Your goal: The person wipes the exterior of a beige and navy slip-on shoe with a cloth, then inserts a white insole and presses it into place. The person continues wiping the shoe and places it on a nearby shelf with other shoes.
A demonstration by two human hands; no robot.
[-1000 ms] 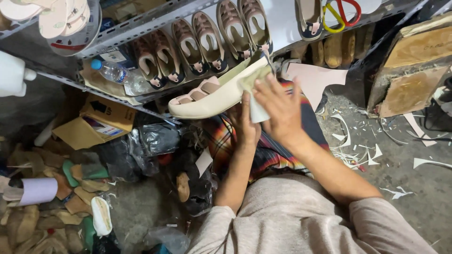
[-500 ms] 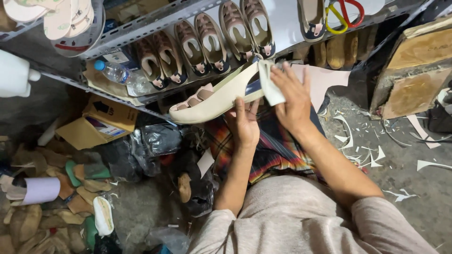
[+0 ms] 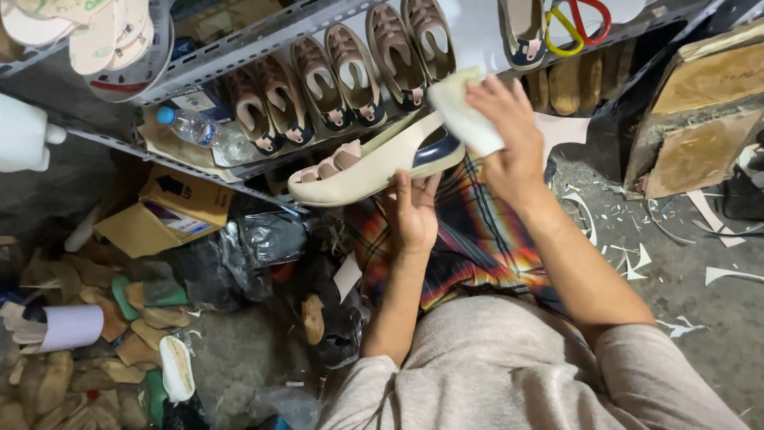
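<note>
— Since a moment ago the right hand [image 3: 509, 139] has slid its pale cloth [image 3: 465, 119] off the shoe's side and up past the heel end, hasn't it?

— Yes. Its fingers are curled tight around the cloth, which sits just above the dark heel part of the cream shoe [image 3: 374, 167].

— And the left hand [image 3: 414, 211]?

— Under the shoe — palm up, fingers spread and half open, cradling the sole from below. The shoe lies nearly level, toe pointing left, held over the plaid fabric [image 3: 469, 239] on the person's lap.

— What's around?

— A metal shelf [image 3: 239, 44] above carries a row of brown-and-pink shoes [image 3: 342, 68]; a plastic bottle [image 3: 195, 131] lies on the level below, and a cardboard box [image 3: 171, 211] sits on the floor at left.
</note>
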